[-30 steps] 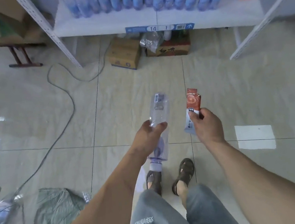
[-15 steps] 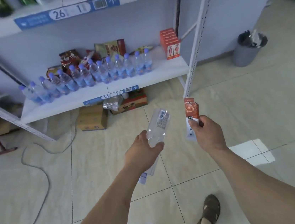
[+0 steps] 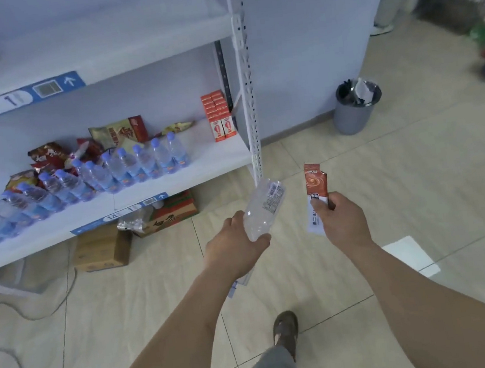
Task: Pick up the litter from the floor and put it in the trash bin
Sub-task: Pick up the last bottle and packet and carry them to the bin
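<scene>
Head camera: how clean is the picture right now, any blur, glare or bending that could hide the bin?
Head view: the top right corner is smeared by motion blur, the shelf post bows from the wide lens, and a bright light patch glares on the floor. The trash bin is soft but readable; the left hand with the empty bottle and the right hand with the red wrapper are fairly sharp.

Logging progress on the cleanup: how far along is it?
Pickup looks done: the left hand holds a clear bottle and the right hand a red wrapper. Neither is binned yet. The bin stands ahead to the right by the wall, already holding some rubbish. Left: walk over and drop both in.
</scene>
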